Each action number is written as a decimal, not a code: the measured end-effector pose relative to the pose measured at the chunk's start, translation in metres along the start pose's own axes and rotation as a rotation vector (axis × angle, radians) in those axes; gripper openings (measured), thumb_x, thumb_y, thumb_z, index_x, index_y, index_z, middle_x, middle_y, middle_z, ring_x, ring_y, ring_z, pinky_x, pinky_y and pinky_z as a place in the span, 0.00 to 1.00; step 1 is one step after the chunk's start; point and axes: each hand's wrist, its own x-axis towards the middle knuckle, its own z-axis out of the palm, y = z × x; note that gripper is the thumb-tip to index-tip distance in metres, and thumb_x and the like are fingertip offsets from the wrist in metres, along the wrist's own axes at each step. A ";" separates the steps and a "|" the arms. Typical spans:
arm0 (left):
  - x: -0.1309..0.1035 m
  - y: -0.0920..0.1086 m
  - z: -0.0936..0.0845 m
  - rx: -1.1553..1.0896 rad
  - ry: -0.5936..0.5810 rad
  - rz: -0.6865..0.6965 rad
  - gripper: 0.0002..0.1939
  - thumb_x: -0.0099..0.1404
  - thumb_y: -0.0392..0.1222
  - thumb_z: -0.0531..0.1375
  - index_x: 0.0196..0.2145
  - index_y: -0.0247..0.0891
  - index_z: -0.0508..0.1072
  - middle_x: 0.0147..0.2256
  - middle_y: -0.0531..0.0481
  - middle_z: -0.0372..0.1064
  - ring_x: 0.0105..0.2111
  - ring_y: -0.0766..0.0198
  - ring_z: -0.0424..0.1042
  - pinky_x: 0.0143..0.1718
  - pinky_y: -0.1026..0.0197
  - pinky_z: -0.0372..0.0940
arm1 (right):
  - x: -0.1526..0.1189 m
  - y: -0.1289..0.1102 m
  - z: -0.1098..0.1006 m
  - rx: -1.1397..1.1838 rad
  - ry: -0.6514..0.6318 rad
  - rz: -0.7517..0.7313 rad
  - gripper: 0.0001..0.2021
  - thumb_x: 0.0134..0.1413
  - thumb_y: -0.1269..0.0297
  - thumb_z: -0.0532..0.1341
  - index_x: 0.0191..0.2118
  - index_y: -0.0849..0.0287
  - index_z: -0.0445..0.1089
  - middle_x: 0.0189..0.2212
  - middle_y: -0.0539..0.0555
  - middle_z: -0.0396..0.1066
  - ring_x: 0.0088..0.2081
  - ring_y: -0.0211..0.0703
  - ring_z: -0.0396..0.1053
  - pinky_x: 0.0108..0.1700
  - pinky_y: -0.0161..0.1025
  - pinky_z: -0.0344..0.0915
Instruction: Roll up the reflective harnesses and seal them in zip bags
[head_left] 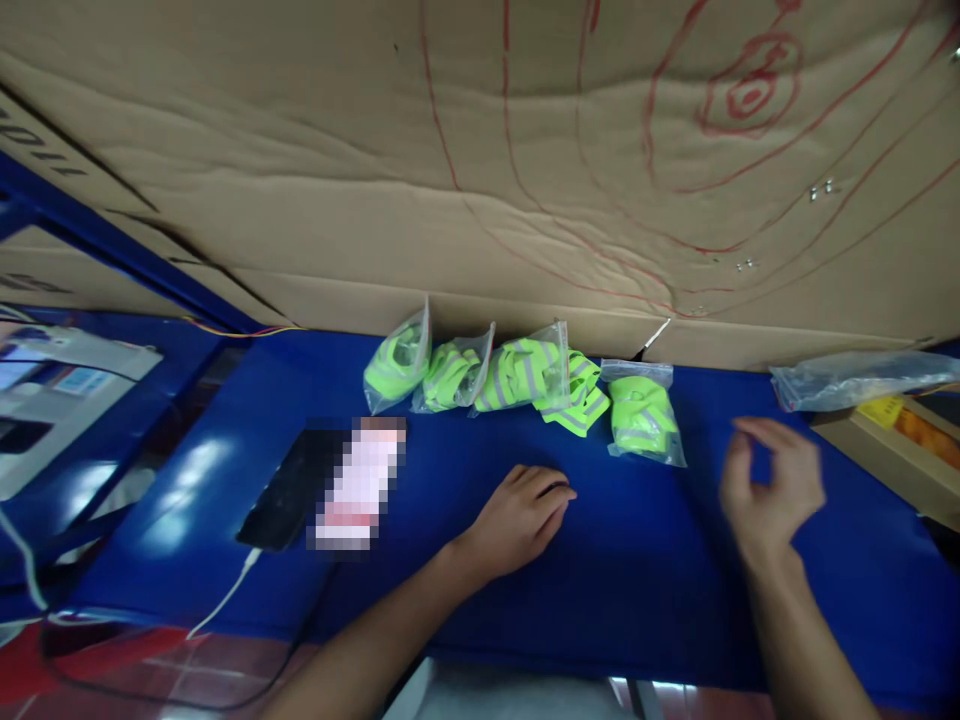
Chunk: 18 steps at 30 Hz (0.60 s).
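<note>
My left hand [519, 520] lies on the blue tabletop, palm down, its fingers loosely bent and pointing right. No object shows in it, though a dark gap runs between the fingers. My right hand [776, 490] is raised on the right, slightly blurred, thumb and forefinger curled into a ring with the tips close together. Nothing is visible between them. Nearest to both hands is a clear zip bag [643, 415] holding a folded neon-yellow reflective strap. Left of it lies a loose reflective strap [581, 400], partly beside another bagged strap [521, 372].
Two more bagged straps [452, 375] [397, 365] stand along the cardboard wall [337, 230]. A dark phone [277, 500] with a white cable lies left, beside a blurred-out bright screen [360, 485]. On the right, clear plastic packaging [862, 378] rests above a cardboard box [862, 440].
</note>
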 end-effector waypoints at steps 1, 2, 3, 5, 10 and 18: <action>0.000 0.000 0.001 0.001 0.005 -0.006 0.12 0.78 0.37 0.54 0.52 0.41 0.76 0.50 0.47 0.78 0.49 0.59 0.77 0.50 0.53 0.67 | 0.004 -0.022 0.006 0.027 -0.152 -0.125 0.18 0.69 0.66 0.60 0.62 0.57 0.70 0.53 0.63 0.76 0.57 0.55 0.74 0.61 0.53 0.68; 0.000 -0.001 0.002 0.003 0.011 -0.011 0.12 0.78 0.37 0.54 0.52 0.41 0.76 0.50 0.47 0.78 0.49 0.59 0.77 0.50 0.54 0.67 | 0.009 -0.043 0.015 0.042 -0.253 -0.217 0.20 0.68 0.63 0.62 0.63 0.53 0.69 0.55 0.59 0.76 0.58 0.52 0.74 0.63 0.51 0.67; 0.000 -0.002 0.002 0.006 0.017 -0.013 0.12 0.78 0.37 0.54 0.52 0.41 0.76 0.50 0.48 0.78 0.48 0.60 0.77 0.50 0.54 0.67 | 0.017 -0.063 0.027 0.035 -0.341 -0.266 0.25 0.67 0.59 0.64 0.67 0.54 0.66 0.62 0.59 0.73 0.62 0.54 0.71 0.67 0.52 0.64; 0.000 -0.004 0.003 0.014 0.029 -0.010 0.11 0.77 0.36 0.55 0.51 0.40 0.76 0.50 0.49 0.78 0.48 0.61 0.77 0.50 0.54 0.67 | 0.035 -0.091 0.058 -0.002 -0.560 -0.291 0.41 0.64 0.49 0.66 0.75 0.63 0.54 0.73 0.66 0.57 0.73 0.62 0.58 0.74 0.60 0.52; -0.002 -0.007 0.005 0.052 0.061 0.015 0.09 0.75 0.36 0.58 0.48 0.42 0.77 0.47 0.52 0.79 0.47 0.62 0.78 0.49 0.56 0.67 | 0.062 -0.114 0.133 -0.052 -0.816 -0.078 0.62 0.54 0.43 0.71 0.79 0.69 0.34 0.76 0.76 0.42 0.72 0.74 0.56 0.68 0.70 0.60; 0.038 -0.027 -0.016 0.243 0.261 -0.234 0.15 0.74 0.33 0.55 0.54 0.32 0.75 0.49 0.38 0.76 0.50 0.50 0.76 0.51 0.49 0.70 | 0.055 -0.117 0.141 -0.080 -0.794 -0.103 0.42 0.59 0.47 0.64 0.70 0.69 0.57 0.64 0.73 0.65 0.61 0.69 0.68 0.62 0.61 0.67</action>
